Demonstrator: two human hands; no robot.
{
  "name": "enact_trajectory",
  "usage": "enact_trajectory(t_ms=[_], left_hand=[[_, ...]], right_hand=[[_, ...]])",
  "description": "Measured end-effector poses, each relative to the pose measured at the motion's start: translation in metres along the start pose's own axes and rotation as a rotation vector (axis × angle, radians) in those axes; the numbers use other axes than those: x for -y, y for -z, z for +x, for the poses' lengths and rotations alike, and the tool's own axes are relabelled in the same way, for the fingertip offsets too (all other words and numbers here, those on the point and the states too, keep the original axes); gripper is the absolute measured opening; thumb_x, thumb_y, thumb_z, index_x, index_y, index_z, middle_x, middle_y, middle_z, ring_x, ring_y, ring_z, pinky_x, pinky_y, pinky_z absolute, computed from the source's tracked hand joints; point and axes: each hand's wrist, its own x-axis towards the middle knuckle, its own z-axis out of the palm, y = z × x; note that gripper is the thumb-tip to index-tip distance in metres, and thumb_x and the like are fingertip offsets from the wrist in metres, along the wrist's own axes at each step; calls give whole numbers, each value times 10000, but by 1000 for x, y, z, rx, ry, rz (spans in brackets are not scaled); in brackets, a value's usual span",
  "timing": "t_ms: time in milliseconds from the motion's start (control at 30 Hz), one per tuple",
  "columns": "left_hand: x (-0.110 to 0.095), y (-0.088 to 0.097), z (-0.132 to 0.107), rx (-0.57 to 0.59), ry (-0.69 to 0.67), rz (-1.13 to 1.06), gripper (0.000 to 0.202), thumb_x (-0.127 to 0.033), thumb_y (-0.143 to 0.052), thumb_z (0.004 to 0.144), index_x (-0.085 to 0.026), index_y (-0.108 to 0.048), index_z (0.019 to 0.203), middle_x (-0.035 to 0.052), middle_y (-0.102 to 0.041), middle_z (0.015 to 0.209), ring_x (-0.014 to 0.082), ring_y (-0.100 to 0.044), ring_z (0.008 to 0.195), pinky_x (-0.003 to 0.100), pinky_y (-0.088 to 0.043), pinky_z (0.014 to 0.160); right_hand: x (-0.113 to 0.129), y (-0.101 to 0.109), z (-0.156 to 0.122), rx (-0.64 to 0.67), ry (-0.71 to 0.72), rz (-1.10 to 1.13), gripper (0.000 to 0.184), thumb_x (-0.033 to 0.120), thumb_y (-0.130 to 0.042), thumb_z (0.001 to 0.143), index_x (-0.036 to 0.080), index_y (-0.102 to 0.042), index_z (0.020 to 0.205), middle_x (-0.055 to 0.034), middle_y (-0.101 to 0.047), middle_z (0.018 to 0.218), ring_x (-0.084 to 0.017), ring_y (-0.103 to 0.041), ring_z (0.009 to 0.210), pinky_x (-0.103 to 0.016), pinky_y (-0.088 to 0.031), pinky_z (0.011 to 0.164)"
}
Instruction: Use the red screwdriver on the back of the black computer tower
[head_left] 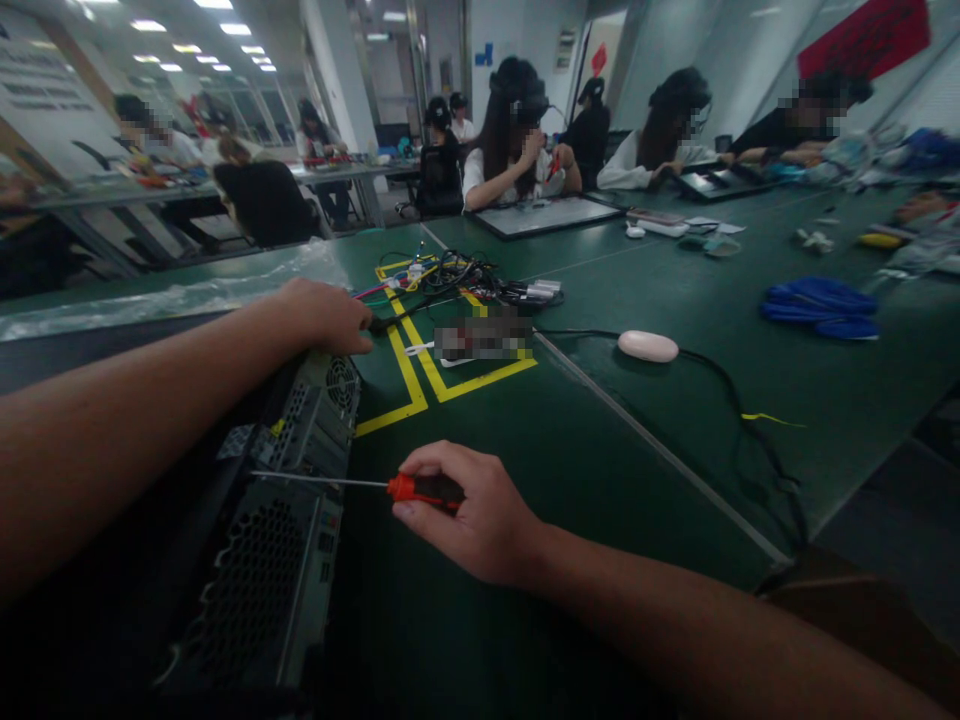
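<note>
The right hand grips a screwdriver, which points left across the case beside it. The left hand, curled, lies over the case's far end; whether it grips anything I cannot tell. Right of it, cables tangle on the worktop.

Wearer's hands: two, left hand and right hand. Long screwdriver: one. Computer case: one, with one fan grille. Pink oval: one. Blue bundle: one. Cables: several, too tangled to count.
</note>
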Motion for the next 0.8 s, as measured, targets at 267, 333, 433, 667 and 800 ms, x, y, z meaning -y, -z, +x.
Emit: enact_trajectory(t_ms=[267,333,433,667,800], left_hand=[[2,-3,5,5,3,48,652,-687,-657,766,-364,-780,1320,142,-763,1355,473,-667,1252,581,-487,1042],[3,-4,6,-4,16,32,638,-690,-674,743,-416,-778,1309,115,-768,1351,472,-660,1267,587,-484,1048],[4,-5,8,-5,18,25,641,-686,-665,734,-441,-769,1317,96,-771,1345,469,-662,1265,598,-489,1042],[5,-6,10,8,27,-11,661,-684,-694,693,-436,-783,1300,110,-767,1344,496,-648,1276,612,-469,1056],[5,-7,10,8,3,53,673,-665,-648,772,-325,-778,1338,163,-758,1345,479,-666,1244,604,-473,1052]], right_hand=[[-1,2,0,-12,16,-44,154,281,-783,941,199,-727,1059,-55,-782,1030,-183,-718,887,-307,-566,843],[-1,2,0,-10,13,-51,159,298,-774,954,201,-736,1075,-56,-785,1035,-185,-717,885,-315,-566,852],[1,3,1,1,-11,-56,150,315,-750,973,208,-747,1077,-53,-786,1023,-186,-711,869,-325,-567,853],[3,2,0,2,-8,-33,164,320,-742,964,194,-734,1068,-54,-778,996,-179,-708,838,-319,-576,825],[2,1,-2,-4,-23,-23,229,296,-779,911,205,-707,1109,-48,-779,1025,-175,-714,829,-315,-587,808]])
